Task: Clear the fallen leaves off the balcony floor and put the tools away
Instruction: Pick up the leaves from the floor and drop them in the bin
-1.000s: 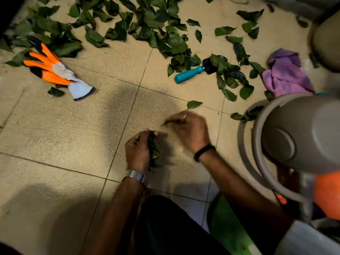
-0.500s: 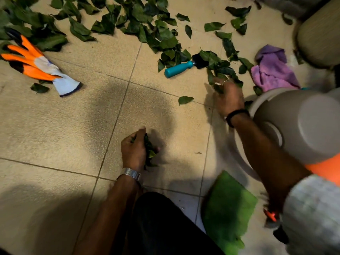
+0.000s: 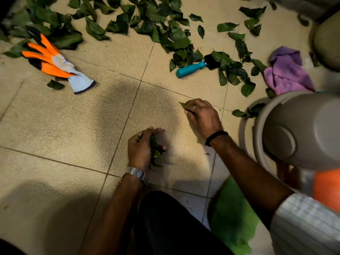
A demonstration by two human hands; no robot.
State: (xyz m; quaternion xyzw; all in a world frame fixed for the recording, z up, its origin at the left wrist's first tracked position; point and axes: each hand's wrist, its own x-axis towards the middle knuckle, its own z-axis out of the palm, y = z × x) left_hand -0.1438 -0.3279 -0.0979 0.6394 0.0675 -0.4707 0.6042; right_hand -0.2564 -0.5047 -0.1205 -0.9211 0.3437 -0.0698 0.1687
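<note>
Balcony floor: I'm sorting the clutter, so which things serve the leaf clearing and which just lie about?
For the job:
leaves
trowel
glove
bin

Lying about:
purple cloth
green cloth

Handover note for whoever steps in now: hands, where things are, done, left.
Left hand: grips a bunch of leaves, low over the floor.
Right hand: fingers on a single leaf on the tile.
Loose leaves cover the far floor. Trowel lies among them, glove at far left, purple cloth at right.
Done: near tiles mostly picked clean.
Left: gather the remaining leaves, then put trowel, glove and cloth away.
</note>
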